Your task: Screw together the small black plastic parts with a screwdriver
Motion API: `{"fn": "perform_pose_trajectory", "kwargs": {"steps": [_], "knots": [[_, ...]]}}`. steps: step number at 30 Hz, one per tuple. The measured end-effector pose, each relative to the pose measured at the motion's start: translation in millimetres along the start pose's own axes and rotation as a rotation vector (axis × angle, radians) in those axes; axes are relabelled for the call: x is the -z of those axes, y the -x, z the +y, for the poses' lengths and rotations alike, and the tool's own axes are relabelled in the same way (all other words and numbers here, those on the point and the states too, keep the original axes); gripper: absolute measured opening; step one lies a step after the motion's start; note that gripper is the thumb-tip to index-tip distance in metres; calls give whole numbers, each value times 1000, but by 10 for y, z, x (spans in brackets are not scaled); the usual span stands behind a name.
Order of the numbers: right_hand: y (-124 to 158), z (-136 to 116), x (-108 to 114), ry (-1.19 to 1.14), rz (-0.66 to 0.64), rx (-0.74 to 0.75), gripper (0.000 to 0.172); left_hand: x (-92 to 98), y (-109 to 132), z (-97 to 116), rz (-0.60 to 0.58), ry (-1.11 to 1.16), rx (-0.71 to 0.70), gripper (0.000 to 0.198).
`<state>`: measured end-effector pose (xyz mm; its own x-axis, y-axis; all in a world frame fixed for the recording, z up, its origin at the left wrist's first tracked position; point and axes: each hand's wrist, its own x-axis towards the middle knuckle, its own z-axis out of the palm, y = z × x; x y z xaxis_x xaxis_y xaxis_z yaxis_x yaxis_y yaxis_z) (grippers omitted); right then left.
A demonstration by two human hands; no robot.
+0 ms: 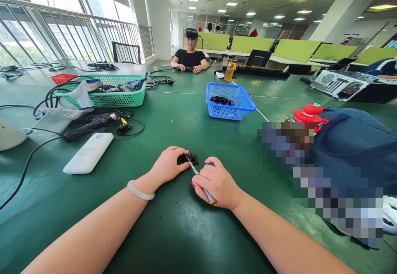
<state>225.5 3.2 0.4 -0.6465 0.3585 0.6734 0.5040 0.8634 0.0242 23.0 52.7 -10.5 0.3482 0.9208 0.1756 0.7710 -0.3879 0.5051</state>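
My left hand rests on the green table, fingers closed on a small black part that it pins to the surface. A pale bangle sits on that wrist. My right hand is closed round a thin screwdriver. The tool's metal tip touches the black part and its handle end pokes out below my fingers.
A blue basket holding dark parts stands ahead. To the left lie a green basket with cloth and cables, a white power bank and a black tool. A blue bag lies at right. Another person sits across the table.
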Motion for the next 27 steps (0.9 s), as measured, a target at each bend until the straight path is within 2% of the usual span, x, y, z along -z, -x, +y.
{"fn": "perform_pose_trajectory", "kwargs": {"steps": [14,22,27], "knots": [[43,-72,-121,136,-109,-15,28,-2,-29,-14,-7,-9,4,31],[42,-87,-156,189,-102,-22,27,24,-36,24,8,13,31,32],[52,-16,-157,218,-78,-85,24,29,-23,49,-20,-23,-13,27]]}}
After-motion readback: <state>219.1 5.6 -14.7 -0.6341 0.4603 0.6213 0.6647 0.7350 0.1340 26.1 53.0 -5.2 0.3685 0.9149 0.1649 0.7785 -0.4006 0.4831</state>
